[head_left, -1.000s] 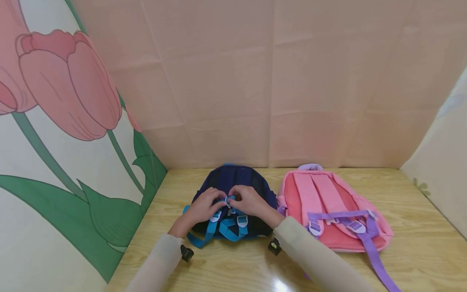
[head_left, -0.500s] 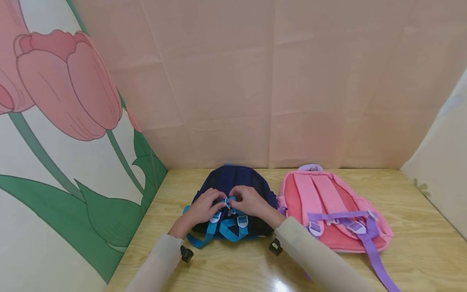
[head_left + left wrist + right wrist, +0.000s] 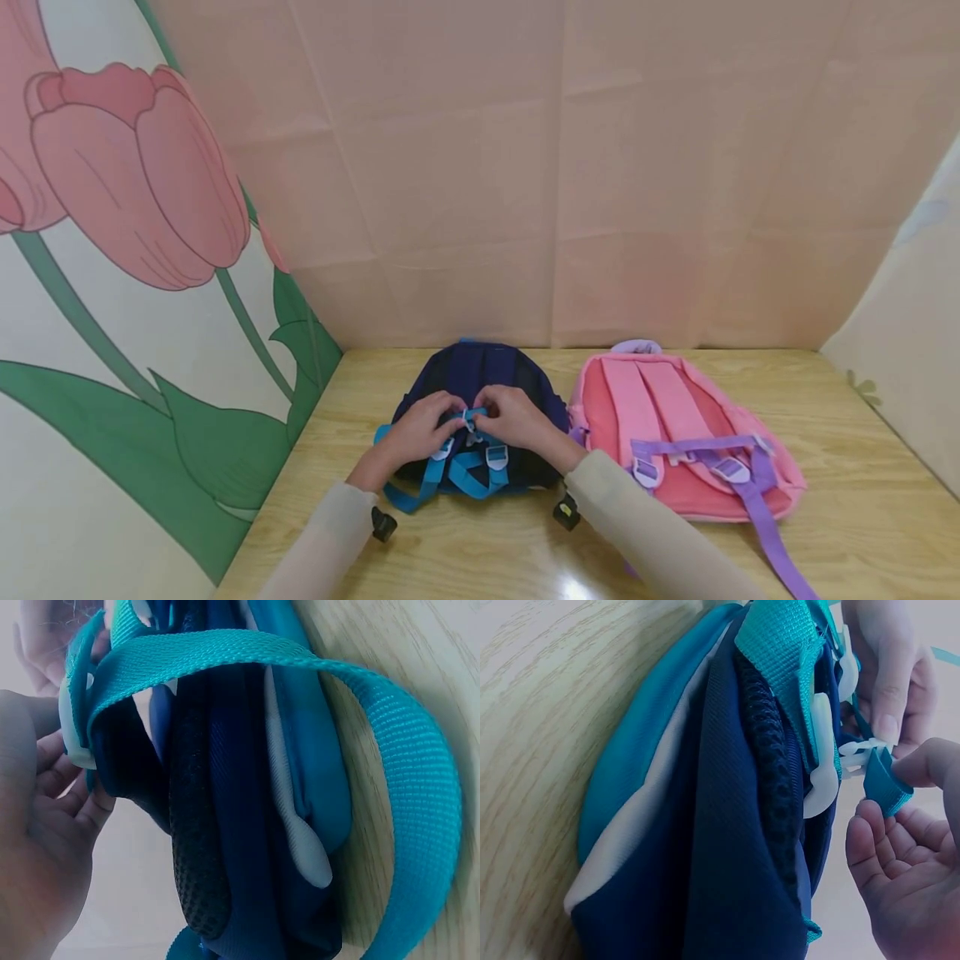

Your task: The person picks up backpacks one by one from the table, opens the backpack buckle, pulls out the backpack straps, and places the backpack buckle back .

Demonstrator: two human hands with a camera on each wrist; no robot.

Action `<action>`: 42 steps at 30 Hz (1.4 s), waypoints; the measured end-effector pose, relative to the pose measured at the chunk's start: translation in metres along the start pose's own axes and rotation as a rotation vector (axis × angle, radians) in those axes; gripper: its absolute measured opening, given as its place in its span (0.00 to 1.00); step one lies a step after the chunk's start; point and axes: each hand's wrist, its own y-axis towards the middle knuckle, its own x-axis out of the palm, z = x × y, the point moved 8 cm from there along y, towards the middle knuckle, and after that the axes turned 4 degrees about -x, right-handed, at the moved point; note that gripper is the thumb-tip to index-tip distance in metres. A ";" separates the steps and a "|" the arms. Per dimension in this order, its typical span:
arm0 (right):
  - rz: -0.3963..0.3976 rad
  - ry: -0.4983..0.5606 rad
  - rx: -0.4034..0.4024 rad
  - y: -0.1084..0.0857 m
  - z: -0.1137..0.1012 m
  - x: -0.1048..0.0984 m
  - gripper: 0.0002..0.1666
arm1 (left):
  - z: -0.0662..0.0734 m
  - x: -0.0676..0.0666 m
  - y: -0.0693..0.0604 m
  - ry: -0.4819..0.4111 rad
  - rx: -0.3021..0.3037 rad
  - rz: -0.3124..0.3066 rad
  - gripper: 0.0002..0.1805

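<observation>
A navy backpack with bright blue straps lies back side up on the table. Over its middle, in the head view, both hands meet at a small white buckle. My left hand pinches this buckle; the right wrist view shows its thumb against the white plastic. With thumb and fingers my right hand pinches a folded end of blue strap threaded at the buckle. White strap adjusters sit on the strap tails below. Parts of the left fingers are hidden behind strap in the left wrist view.
To the right lies a pink backpack with purple straps, one tail trailing toward the front. The wooden table meets a pinkish-brown backdrop behind the bags. A tulip-painted panel borders the left side.
Both hands stay at the buckle with almost the same hold. More of the blue strap shows between the fingertips, the right hand barely shifting. The head view has moved very slightly.
</observation>
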 end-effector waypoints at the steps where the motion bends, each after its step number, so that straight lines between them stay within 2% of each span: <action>1: 0.002 0.003 -0.002 0.000 -0.001 0.000 0.04 | 0.000 0.000 0.000 -0.003 0.000 0.003 0.12; 12: -0.035 0.012 0.019 0.002 -0.004 0.006 0.06 | -0.002 0.003 -0.006 -0.050 -0.026 0.003 0.11; 19: -0.024 0.014 0.017 0.000 -0.005 0.003 0.04 | 0.000 0.002 -0.004 -0.048 0.002 0.019 0.11; 28: -0.026 0.026 0.045 -0.001 -0.001 0.003 0.05 | -0.002 0.002 -0.004 -0.048 0.000 0.023 0.11; 42: -0.029 0.034 0.020 -0.002 -0.004 0.001 0.04 | 0.000 0.001 -0.005 -0.049 -0.010 0.022 0.11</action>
